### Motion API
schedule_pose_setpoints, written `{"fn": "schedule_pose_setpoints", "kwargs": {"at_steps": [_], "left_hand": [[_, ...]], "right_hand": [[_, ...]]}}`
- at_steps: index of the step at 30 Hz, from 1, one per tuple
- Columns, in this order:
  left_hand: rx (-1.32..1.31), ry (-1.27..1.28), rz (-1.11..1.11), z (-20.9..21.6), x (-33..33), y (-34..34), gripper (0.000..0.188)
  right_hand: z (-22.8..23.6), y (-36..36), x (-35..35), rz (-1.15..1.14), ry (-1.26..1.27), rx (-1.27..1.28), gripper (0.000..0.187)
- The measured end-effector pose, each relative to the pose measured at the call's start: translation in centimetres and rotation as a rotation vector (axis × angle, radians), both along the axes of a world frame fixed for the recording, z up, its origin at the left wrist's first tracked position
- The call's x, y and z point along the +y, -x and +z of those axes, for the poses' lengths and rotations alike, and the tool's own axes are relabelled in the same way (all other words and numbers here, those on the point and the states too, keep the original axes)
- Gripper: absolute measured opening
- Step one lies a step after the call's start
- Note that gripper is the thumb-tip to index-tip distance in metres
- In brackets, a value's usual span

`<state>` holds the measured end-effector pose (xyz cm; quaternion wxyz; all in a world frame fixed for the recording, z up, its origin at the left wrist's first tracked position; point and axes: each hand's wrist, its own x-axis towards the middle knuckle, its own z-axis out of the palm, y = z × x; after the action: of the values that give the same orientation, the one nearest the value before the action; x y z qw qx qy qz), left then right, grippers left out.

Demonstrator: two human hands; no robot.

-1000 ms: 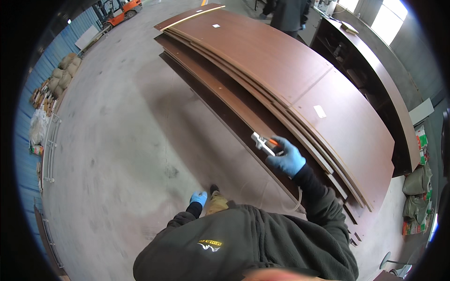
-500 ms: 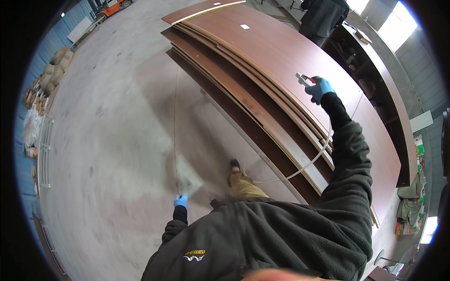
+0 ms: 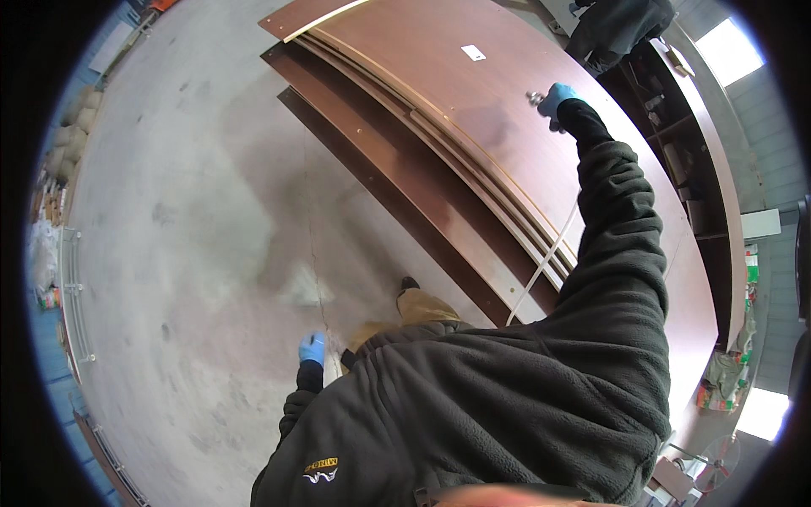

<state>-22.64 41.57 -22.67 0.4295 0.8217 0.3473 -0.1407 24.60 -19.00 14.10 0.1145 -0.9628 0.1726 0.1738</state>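
Observation:
My right hand (image 3: 559, 103), in a blue glove, is stretched out over a stack of reddish-brown panels (image 3: 405, 63). It is closed around a small silver spray gun (image 3: 535, 98), whose nozzle points left over the top panel. A pale hose (image 3: 551, 253) crosses the panel edges beneath my right arm. Low on my left side, my gloved left hand (image 3: 312, 348) hangs above the grey floor, apart from the stack. Its fingers look curled in; whatever may be in them is too small to make out.
A white label (image 3: 473, 53) lies on the top panel. Beyond the stack, a person in dark clothes (image 3: 617, 32) stands by a dark shelf unit (image 3: 676, 144). Sacks (image 3: 68, 139) and a white metal rack (image 3: 76, 296) line the left wall. A fan (image 3: 716, 463) stands at the lower right.
My right hand has moved farther out over the top panel with the spray gun, and the gun has turned. My left hand has shifted slightly left. The view has turned and shifted.

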Motion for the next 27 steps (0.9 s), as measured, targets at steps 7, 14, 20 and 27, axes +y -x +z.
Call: {"fn": "schedule_pose_setpoints", "kwargs": {"at_steps": [7, 14, 20, 27], "left_hand": [[0.268, 0.031, -0.141, -5.3, 7.1, -11.1, 0.045], [0.005, -0.008, -0.237, -9.0, 19.9, -33.9, 0.052], [-0.438, 0.115, -0.088, 3.3, 19.3, -70.5, 0.061], [-0.351, 0.88, 0.041, 18.8, 7.3, -92.4, 0.038]], "right_hand": [[2.0, 0.3, 7.2, 0.063, -0.252, 0.284, 0.016], [3.9, -5.1, 19.6, -0.071, -0.235, 0.178, 0.027], [4.1, -11.3, 29.6, -0.059, -0.292, 0.059, 0.032], [5.6, -20.5, 36.9, 0.061, -0.357, 0.037, 0.037]]}}
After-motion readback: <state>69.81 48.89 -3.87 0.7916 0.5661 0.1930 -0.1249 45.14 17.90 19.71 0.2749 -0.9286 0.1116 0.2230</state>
